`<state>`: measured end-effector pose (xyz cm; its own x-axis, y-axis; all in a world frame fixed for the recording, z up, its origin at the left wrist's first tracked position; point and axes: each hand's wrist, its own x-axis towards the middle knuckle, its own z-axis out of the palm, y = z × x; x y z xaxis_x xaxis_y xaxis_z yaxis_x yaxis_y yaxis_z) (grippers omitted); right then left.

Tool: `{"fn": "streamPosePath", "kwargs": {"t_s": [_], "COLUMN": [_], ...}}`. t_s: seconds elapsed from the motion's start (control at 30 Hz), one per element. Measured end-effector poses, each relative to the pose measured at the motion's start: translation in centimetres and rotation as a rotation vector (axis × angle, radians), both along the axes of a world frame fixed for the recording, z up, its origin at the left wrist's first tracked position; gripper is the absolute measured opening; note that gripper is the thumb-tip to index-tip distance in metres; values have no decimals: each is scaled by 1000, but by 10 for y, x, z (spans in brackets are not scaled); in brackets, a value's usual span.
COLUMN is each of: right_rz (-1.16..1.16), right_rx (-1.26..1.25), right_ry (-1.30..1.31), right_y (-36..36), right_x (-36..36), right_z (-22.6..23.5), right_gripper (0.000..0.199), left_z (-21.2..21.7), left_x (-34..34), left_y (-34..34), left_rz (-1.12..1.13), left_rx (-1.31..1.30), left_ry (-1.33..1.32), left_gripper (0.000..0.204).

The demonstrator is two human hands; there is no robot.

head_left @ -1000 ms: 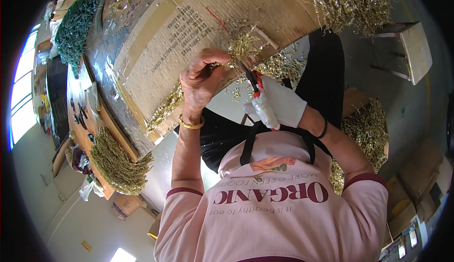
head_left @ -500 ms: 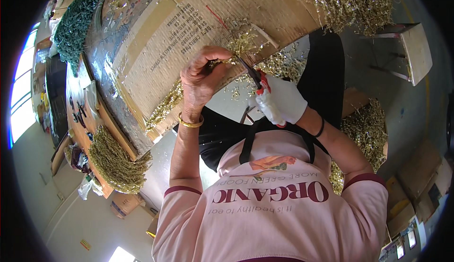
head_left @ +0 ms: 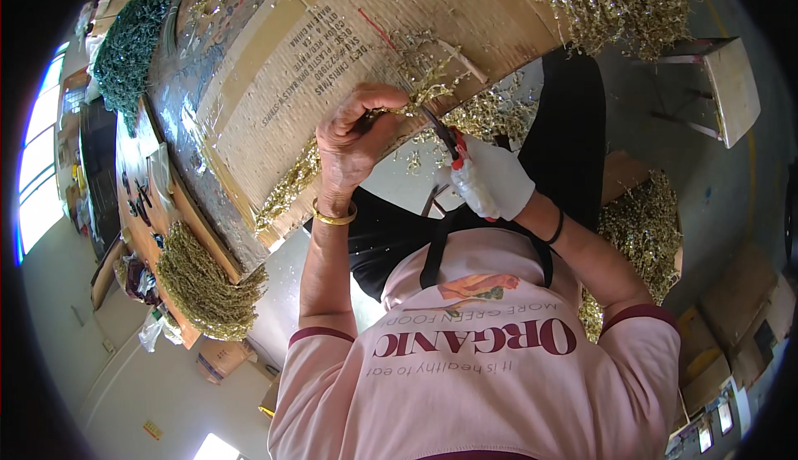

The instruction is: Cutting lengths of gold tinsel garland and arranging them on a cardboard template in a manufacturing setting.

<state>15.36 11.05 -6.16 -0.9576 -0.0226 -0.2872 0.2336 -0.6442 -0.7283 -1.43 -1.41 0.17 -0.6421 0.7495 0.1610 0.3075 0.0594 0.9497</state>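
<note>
Between the thumb and fingers of my bare left hand [head_left: 356,134] is a gold glittery artificial sprig [head_left: 431,88]. Its tip points right over the cardboard, and more gold strands [head_left: 293,184] trail below the hand along the cardboard's edge. My white-gloved right hand [head_left: 497,179] grips red-handled pliers or cutters [head_left: 457,149]; the glove covers most of the handles. Their dark jaws reach up to the sprig just right of my left fingers. Whether the jaws are closed on the stem is too small to tell.
A flattened cardboard sheet [head_left: 274,86] covers the worktable, with loose glitter bits and a red strip [head_left: 378,28]. Gold bunches lie at the far right [head_left: 619,3], left [head_left: 208,281] and right [head_left: 644,227]. A green bunch [head_left: 133,44] sits far left; a stool [head_left: 731,90] stands right.
The pliers and my right hand have shifted slightly left and down. My left fingers have closed a little more around the sprig, which has tilted slightly.
</note>
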Motion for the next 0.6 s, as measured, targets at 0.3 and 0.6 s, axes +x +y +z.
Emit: {"fn": "streamPosePath", "kwargs": {"t_s": [0.3,0.6], "right_rz": [110,70], "right_rx": [1254,803], "right_ry": [173,52], "right_y": [7,6], "right_x": [-10,-2], "right_z": [18,6], "right_gripper": [32,46], "left_z": [-1,3], "left_x": [-2,-1], "left_y": [0,1], "left_rz": [-27,-33], "left_rx": [-2,-26], "left_ry": [42,59], "left_gripper": [23,23]}}
